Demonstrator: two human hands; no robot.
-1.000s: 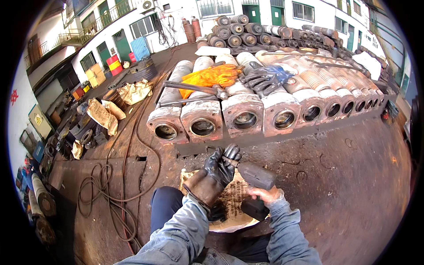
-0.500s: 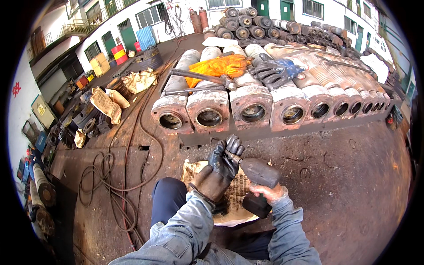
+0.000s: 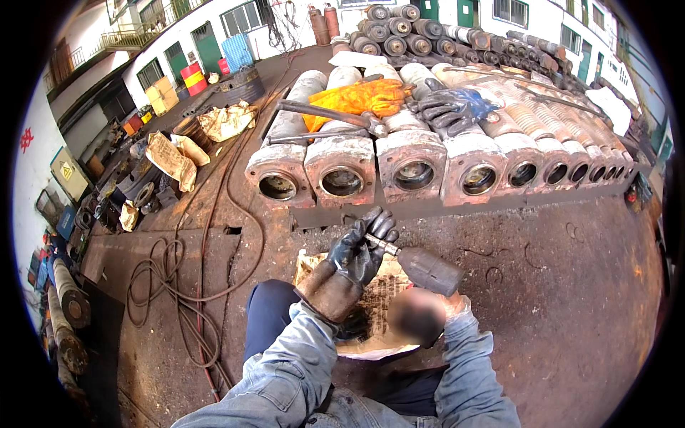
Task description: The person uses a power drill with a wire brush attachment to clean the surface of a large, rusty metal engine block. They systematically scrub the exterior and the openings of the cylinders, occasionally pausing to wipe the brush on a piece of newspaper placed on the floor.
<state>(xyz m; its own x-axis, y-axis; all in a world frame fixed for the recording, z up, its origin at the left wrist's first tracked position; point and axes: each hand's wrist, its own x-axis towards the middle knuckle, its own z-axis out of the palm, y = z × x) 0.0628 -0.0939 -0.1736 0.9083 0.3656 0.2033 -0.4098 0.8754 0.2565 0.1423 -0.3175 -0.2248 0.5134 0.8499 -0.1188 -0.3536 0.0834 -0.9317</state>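
My right hand (image 3: 454,305) grips a dark cordless power driver (image 3: 430,271) in front of my lap. Its lower end is blurred. From the driver's nose a slim metal shaft (image 3: 384,245) points up and left into my left hand (image 3: 349,257). That hand wears a black coated glove with a dirty brown cuff, palm up, and its fingers curl around the shaft's end, which they partly hide. Below both hands lies a stained, crumpled sheet (image 3: 378,296) on the ground between my knees.
Ahead stands a row of heavy cylinders (image 3: 341,178) with round open ends. Orange gloves (image 3: 367,98), a blue-black glove (image 3: 457,112), a hammer (image 3: 321,116) and a thin bar (image 3: 314,135) lie on top. Hoses (image 3: 168,274) coil on the floor at left. More cylinders (image 3: 399,32) are stacked behind.
Both hands have risen slightly, and the driver has shifted a little to the right. My left fingers are curled more around the shaft. The view has tilted slightly.
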